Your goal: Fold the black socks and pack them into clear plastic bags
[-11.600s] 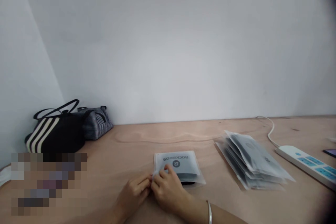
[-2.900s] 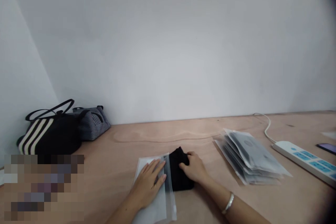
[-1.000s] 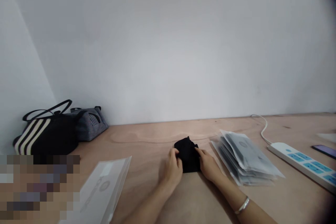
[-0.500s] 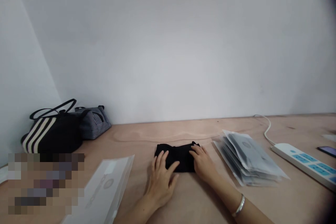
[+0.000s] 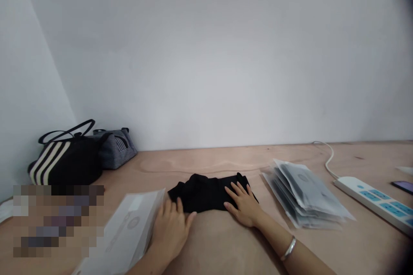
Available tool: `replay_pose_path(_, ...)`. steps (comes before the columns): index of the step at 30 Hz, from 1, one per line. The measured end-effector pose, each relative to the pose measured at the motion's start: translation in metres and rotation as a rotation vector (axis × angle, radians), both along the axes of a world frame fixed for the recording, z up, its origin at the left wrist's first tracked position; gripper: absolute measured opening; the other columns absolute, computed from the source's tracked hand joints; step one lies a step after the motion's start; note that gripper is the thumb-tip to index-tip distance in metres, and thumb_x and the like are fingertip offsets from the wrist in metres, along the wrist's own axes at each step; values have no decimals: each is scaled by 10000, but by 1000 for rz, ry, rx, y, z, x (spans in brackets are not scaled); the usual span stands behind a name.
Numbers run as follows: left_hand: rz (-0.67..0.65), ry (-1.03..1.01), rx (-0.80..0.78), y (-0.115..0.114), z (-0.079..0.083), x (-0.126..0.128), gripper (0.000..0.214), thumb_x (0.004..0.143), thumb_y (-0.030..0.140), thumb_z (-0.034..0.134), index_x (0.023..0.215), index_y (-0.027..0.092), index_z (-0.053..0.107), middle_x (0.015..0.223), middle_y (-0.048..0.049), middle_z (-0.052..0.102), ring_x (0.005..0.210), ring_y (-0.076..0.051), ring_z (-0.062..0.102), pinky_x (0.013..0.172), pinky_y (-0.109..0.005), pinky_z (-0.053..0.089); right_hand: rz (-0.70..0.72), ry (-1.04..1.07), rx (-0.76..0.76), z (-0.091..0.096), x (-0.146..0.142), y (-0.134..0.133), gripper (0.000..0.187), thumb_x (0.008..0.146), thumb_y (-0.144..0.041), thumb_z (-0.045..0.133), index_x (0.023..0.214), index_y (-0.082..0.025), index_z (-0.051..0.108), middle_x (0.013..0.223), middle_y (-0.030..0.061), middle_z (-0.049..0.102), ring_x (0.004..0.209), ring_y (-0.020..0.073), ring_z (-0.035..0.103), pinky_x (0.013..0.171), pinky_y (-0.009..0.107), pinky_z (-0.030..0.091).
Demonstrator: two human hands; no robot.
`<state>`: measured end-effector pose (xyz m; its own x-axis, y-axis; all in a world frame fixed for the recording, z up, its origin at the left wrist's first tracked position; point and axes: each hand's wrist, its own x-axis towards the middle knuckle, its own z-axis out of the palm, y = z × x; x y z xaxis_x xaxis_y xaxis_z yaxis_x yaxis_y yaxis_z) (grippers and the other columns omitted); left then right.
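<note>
A black cloth garment [image 5: 203, 193] lies on the wooden table in front of me, spread wide with a wrinkled left part; its exact kind I cannot make out. My right hand [image 5: 244, 206] rests flat on its right side, fingers spread, a silver bangle on the wrist. At the garment's lower left edge is my left hand [image 5: 170, 230], its fingers apart and the thumb stretched out. Close by that hand, partly covered by it, lie clear-white zip bags [image 5: 125, 227] with printing on top.
To the right is a stack of filled frosted bags [image 5: 309, 193]. Beyond it are a white power strip [image 5: 377, 202] with a cable and a phone [image 5: 403, 186]. A black striped bag [image 5: 71, 163] and a smaller striped pouch [image 5: 118, 150] stand at the back left by the wall.
The black garment has become wider, its left part now opened out to the left. My left hand has moved left off its middle; my right hand now lies flatter with fingers spread.
</note>
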<state>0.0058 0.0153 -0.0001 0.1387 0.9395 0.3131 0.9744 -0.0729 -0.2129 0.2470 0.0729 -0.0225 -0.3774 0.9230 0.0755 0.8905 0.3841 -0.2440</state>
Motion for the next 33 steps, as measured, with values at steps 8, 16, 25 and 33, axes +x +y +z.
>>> replay_pose_path(8, -164, -118, 23, 29, 10, -12, 516, 885, 420, 259, 1316, 154, 353, 1320, -149, 398, 1215, -301, 324, 957, -450, 263, -11, -8, 13, 0, -1, -1, 608, 841, -586, 244, 1350, -256, 282, 1423, 94, 224, 1302, 294, 114, 1013, 511, 47)
replay_pose_path(16, -51, -269, -323, 47, -10, -13, 721, 790, 640, 278, 1311, 150, 368, 1366, -180, 325, 1244, -392, 257, 947, -551, 233, -71, -50, 106, 2, 4, 8, 511, 879, -504, 243, 1286, -241, 407, 1340, 97, 389, 1232, 285, 309, 977, 456, 202)
replay_pose_path(25, -45, -331, -90, 99, 19, -16, 314, 894, 277, 431, 1186, 165, 453, 1181, -101, 501, 1056, -222, 491, 883, -408, 390, -137, -72, 208, 17, 5, 59, 503, 740, -28, 374, 1197, -203, 487, 1233, 86, 492, 1167, 220, 368, 975, 402, 183)
replay_pose_path(33, -92, -420, -73, 102, 12, -18, 215, 866, 279, 501, 1038, 155, 533, 1057, -55, 557, 923, -187, 552, 788, -383, 458, -182, -53, 183, 6, 19, 77, 419, 751, 5, 357, 1078, -135, 578, 996, 117, 579, 944, 175, 529, 823, 255, 344)
